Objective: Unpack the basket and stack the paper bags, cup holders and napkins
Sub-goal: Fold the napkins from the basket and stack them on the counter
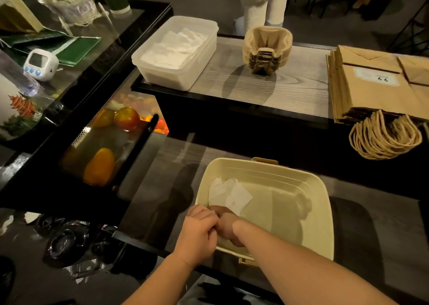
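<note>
A cream plastic basket (320, 202) stands on the lower counter in front of me. A few white napkins (228, 194) lie in its near-left corner. My left hand (197, 231) curls over the basket's near-left rim. My right hand (226, 225) is inside the basket, in shadow, with its fingers curled at the napkins' near edge. On the raised shelf behind stand a clear tub of napkins (176, 49), a stack of brown cup holders (267, 49) and a pile of brown paper bags (376, 84) whose twine handles hang over the edge.
A glass display case with fruit (111, 142) stands to the left of the basket. Above it lie a white timer (40, 64), green booklets and a wicker holder. Black items lie on the low surface at bottom left. A white figurine (262, 0) stands behind the shelf.
</note>
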`<state>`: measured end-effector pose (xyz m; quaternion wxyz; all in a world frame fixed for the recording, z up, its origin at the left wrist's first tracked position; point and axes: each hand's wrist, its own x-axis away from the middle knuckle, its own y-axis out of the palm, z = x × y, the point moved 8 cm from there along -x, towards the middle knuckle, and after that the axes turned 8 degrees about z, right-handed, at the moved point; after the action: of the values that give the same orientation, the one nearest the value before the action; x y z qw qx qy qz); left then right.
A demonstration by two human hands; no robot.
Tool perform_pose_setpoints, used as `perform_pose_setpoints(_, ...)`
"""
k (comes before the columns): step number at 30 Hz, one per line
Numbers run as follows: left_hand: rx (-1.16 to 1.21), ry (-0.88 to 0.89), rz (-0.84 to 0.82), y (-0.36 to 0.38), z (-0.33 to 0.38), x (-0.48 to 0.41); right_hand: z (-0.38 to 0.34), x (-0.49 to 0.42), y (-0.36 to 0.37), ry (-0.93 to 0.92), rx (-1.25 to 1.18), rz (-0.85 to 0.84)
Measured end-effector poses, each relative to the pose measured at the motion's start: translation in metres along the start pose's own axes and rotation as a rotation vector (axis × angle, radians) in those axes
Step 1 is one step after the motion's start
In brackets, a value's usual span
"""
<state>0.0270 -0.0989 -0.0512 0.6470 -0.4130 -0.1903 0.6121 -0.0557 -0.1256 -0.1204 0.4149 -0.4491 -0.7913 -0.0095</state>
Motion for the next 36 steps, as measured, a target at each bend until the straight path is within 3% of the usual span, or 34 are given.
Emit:
perform_pose_setpoints(2,0.023,0.033,0.007,-0.005,-0.006,0.004,0.004,0.009,0.000,0.059,-0.101,-0.019)
perform_pose_setpoints(7,0.042,0.072,0.053,-0.025,-0.030,0.003,0.035,0.039,-0.052,0.189,-0.724,0.193)
perform_pose_setpoints(10,0.070,0.041,0.031,-0.033,-0.040,-0.002,0.034,0.060,-0.066,0.149,-1.145,0.162)
perform_pose_setpoints(13,0.314,-0.252,-0.012,-0.043,-0.031,-0.011,0.012,0.084,-0.070,0.021,-1.363,0.096)
perform_pose_setpoints(16,0.933,-0.725,-0.077,-0.038,-0.001,-0.013,-0.018,0.100,-0.069,-0.107,-1.478,0.033)
perform_pose_setpoints(19,1.384,-0.885,-0.248,-0.033,0.036,-0.021,-0.045,0.109,-0.075,-0.235,-1.444,0.084)
perform_pose_setpoints(22,1.534,-0.893,-0.358,-0.044,0.055,-0.033,-0.067,0.121,-0.085,-0.373,-1.180,0.234)
perform_pose_setpoints(27,1.560,-0.945,-0.356,-0.047,0.054,-0.041,-0.087,0.132,-0.085,-0.438,-0.740,0.395)
perform_pose_setpoints(32,1.584,-0.980,-0.325,-0.044,0.047,-0.041,-0.090,0.139,-0.099,-0.383,-0.838,0.618)
perform_pose_setpoints(34,1.562,-0.997,-0.324,-0.042,0.043,-0.039,-0.084,0.139,-0.110,-0.367,-0.751,0.716)
perform_pose_setpoints(36,1.522,-0.989,-0.317,-0.040,0.041,-0.036,-0.086,0.140,-0.116,-0.418,-0.640,0.669)
